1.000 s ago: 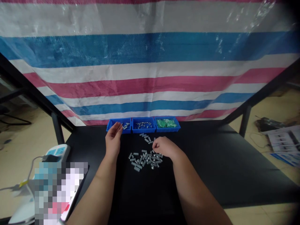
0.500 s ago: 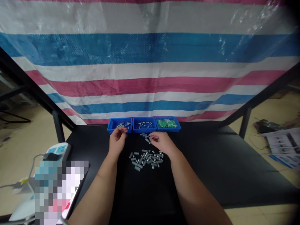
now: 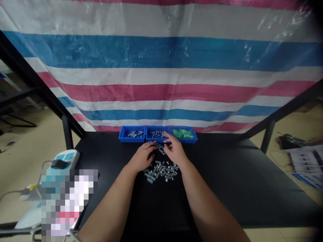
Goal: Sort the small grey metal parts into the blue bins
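My left hand [image 3: 143, 156] reaches in low over the black table, fingers stretched out beside a small group of grey cylindrical pieces [image 3: 160, 151]. On the other side of that group is my right hand [image 3: 174, 150], its fingers apart and its fingertips in front of the middle blue bin [image 3: 150, 139]. I see nothing held in either hand. Nearer to me lies a mixed pile of grey cylinders and small silver screws [image 3: 163, 171]. The left blue bin [image 3: 124, 139] holds grey cylinders, the middle one small screws, and the right blue bin [image 3: 193, 138] green-and-clear stuff.
Behind the bins hangs a striped plastic sheet [image 3: 161, 92]. On the left of the black table [image 3: 222, 188] are a white power strip [image 3: 69, 158] with a plug and cables, and a blurred-out flat object [image 3: 73, 201]. Black frame posts [image 3: 267, 136] rise at both sides.
My left hand has moved from the left bin's front edge to the right and nearer me, beside the small group. My right hand's fingers have spread and reach farther toward the middle bin.
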`<state>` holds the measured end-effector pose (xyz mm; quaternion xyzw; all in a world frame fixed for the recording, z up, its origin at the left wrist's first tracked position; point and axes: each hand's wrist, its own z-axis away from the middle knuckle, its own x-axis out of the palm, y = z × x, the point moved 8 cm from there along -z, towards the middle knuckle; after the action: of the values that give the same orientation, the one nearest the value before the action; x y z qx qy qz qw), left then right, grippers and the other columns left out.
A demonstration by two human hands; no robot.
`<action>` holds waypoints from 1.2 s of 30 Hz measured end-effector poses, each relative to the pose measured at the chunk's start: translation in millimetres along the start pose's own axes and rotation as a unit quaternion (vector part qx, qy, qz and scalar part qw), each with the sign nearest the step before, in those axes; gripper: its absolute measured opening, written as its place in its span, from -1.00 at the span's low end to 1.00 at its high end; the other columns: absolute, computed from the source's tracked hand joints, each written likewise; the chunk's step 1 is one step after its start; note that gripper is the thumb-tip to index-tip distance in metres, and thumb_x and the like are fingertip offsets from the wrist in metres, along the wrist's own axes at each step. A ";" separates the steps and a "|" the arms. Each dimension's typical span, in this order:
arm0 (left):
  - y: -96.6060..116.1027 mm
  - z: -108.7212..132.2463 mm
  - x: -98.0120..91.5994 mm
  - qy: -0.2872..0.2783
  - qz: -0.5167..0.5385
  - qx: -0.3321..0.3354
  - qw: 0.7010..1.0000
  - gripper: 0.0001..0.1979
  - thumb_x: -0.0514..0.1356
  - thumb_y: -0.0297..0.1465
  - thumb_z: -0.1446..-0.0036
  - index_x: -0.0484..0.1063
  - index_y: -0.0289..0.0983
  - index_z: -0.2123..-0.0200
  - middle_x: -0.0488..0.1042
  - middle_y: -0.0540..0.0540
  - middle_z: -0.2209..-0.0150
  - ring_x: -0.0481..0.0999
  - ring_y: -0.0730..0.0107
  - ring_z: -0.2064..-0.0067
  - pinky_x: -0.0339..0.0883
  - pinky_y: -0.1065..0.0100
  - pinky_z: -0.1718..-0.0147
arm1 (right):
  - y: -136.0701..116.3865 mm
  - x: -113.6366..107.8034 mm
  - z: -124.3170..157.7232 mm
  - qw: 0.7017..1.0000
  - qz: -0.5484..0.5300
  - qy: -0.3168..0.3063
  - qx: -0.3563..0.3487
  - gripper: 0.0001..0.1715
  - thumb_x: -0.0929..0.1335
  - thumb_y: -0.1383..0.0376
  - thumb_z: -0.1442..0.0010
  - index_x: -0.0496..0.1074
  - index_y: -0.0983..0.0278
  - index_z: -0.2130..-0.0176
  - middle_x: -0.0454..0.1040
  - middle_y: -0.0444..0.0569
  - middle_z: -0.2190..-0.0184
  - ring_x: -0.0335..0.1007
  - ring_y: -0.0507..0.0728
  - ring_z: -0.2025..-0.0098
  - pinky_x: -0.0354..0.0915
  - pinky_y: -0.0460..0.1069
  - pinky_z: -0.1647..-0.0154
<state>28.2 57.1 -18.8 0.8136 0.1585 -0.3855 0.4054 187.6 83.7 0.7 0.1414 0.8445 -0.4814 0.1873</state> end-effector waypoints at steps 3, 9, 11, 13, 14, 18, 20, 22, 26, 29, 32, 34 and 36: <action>-5.6 -2.2 9.2 -0.017 -0.024 -0.014 0.999 -0.39 0.17 -0.57 -0.14 0.32 -0.14 -0.26 0.28 -0.17 -0.33 0.29 0.10 -0.31 0.19 -0.03 -0.27 | -4.1 -8.4 0.1 0.999 0.035 0.007 0.003 -0.43 0.29 0.45 -0.13 0.42 0.20 -0.13 0.52 0.03 0.09 0.42 0.05 0.32 0.37 -0.08 0.40; -9.5 -5.7 14.2 -0.021 -0.079 -0.053 0.995 -0.43 0.15 -0.51 -0.19 0.32 -0.13 -0.27 0.38 -0.13 -0.25 0.36 0.09 -0.22 0.26 0.04 -0.17 | -4.8 -16.1 2.8 0.988 0.116 -0.084 0.057 -0.86 0.35 0.37 -0.11 0.53 0.23 0.31 0.50 -0.15 0.47 0.32 0.02 0.50 0.24 -0.09 0.41; -8.4 -7.8 13.9 -0.016 -0.100 -0.061 0.993 -0.49 0.16 -0.47 -0.22 0.37 -0.12 -0.23 0.41 -0.13 -0.22 0.39 0.07 -0.18 0.28 0.04 -0.11 | -2.2 -10.8 7.7 0.978 0.124 -0.147 0.083 -0.91 0.38 0.36 -0.08 0.53 0.22 0.38 0.48 -0.19 0.56 0.32 0.01 0.52 0.18 -0.10 0.45; -7.5 -10.3 13.5 -0.011 -0.114 -0.068 0.991 -0.56 0.16 -0.44 -0.24 0.43 -0.12 -0.18 0.45 -0.13 -0.16 0.42 0.07 -0.11 0.31 0.05 -0.05 | 0.9 -4.5 14.0 0.965 0.131 -0.199 0.112 -0.92 0.40 0.38 -0.03 0.53 0.21 0.43 0.49 -0.20 0.58 0.34 0.01 0.53 0.15 -0.10 0.48; -7.6 -11.5 13.2 -0.006 -0.117 -0.072 0.990 -0.59 0.15 -0.43 -0.25 0.45 -0.12 -0.15 0.47 -0.14 -0.12 0.44 0.09 -0.06 0.32 0.07 -0.02 | 2.7 -1.3 17.4 0.957 0.138 -0.223 0.126 -0.91 0.41 0.39 0.01 0.53 0.21 0.45 0.50 -0.20 0.58 0.36 0.02 0.53 0.14 -0.10 0.48; -13.5 -13.0 8.7 0.034 -0.126 -0.102 0.986 -0.69 0.15 -0.45 -0.24 0.55 -0.17 -0.02 0.52 -0.16 0.08 0.47 0.15 0.08 0.36 0.16 0.05 | 7.8 6.9 26.8 0.929 0.182 -0.275 0.165 -0.80 0.44 0.47 0.14 0.56 0.16 0.49 0.57 -0.17 0.51 0.42 0.06 0.49 0.15 -0.08 0.49; -17.8 -11.3 5.3 0.059 -0.135 -0.122 0.982 -0.73 0.19 -0.45 -0.21 0.56 -0.18 0.04 0.53 -0.16 0.13 0.47 0.13 0.10 0.37 0.16 0.05 | 7.5 6.7 26.7 0.927 0.199 -0.269 0.171 -0.77 0.44 0.48 0.15 0.57 0.14 0.48 0.59 -0.16 0.48 0.44 0.08 0.47 0.16 -0.07 0.48; -21.6 -9.0 2.5 0.072 -0.139 -0.145 0.977 -0.76 0.21 -0.46 -0.19 0.56 -0.19 0.08 0.54 -0.16 0.18 0.48 0.11 0.12 0.38 0.16 0.07 | 6.5 6.8 26.0 0.924 0.209 -0.266 0.177 -0.77 0.46 0.47 0.15 0.58 0.13 0.47 0.60 -0.15 0.45 0.46 0.09 0.44 0.18 -0.07 0.47; -19.5 -6.9 -8.9 0.113 -0.084 -0.154 0.978 -0.82 0.15 -0.49 -0.23 0.55 -0.20 0.19 0.54 -0.13 0.21 0.53 0.19 0.18 0.41 0.23 0.16 | 5.3 7.6 25.6 0.916 0.225 -0.274 0.187 -0.79 0.46 0.44 0.13 0.58 0.13 0.45 0.61 -0.16 0.41 0.49 0.10 0.37 0.19 -0.07 0.42; -13.9 -3.2 -33.6 0.220 -0.039 -0.123 0.967 -0.84 0.13 -0.47 -0.28 0.52 -0.22 0.18 0.55 -0.12 0.16 0.55 0.25 0.13 0.41 0.27 0.10 | 3.2 5.8 23.1 0.925 0.218 -0.257 0.177 -0.75 0.43 0.44 0.07 0.60 0.13 0.37 0.61 -0.17 0.39 0.49 0.09 0.34 0.22 -0.08 0.37; -18.6 6.8 -58.0 0.328 -0.031 -0.113 0.937 -0.87 0.17 -0.43 -0.28 0.53 -0.24 0.18 0.55 -0.13 0.16 0.56 0.25 0.10 0.43 0.25 0.05 | 0.1 5.2 19.1 0.940 0.202 -0.235 0.146 -0.68 0.40 0.42 -0.02 0.63 0.13 0.22 0.61 -0.13 0.35 0.48 0.09 0.30 0.25 -0.08 0.29; -25.8 12.8 -67.2 0.365 -0.033 -0.115 0.923 -0.86 0.19 -0.41 -0.27 0.55 -0.26 0.18 0.56 -0.15 0.15 0.57 0.24 0.09 0.44 0.22 0.02 | -1.8 6.7 16.4 0.948 0.190 -0.225 0.117 -0.68 0.39 0.42 -0.05 0.64 0.15 0.21 0.59 -0.10 0.33 0.46 0.09 0.30 0.26 -0.07 0.25; -32.1 16.1 -70.9 0.372 -0.034 -0.118 0.920 -0.84 0.18 -0.42 -0.27 0.56 -0.26 0.15 0.57 -0.17 0.12 0.57 0.22 0.05 0.43 0.18 -0.03 | -2.9 8.0 13.7 0.956 0.182 -0.210 0.092 -0.73 0.38 0.42 -0.06 0.63 0.18 0.27 0.57 -0.08 0.32 0.43 0.07 0.33 0.26 -0.07 0.24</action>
<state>-44.3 68.3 11.6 0.8389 0.3699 -0.0469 0.3965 181.7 70.9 -7.1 0.2052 0.6978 -0.5339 0.4311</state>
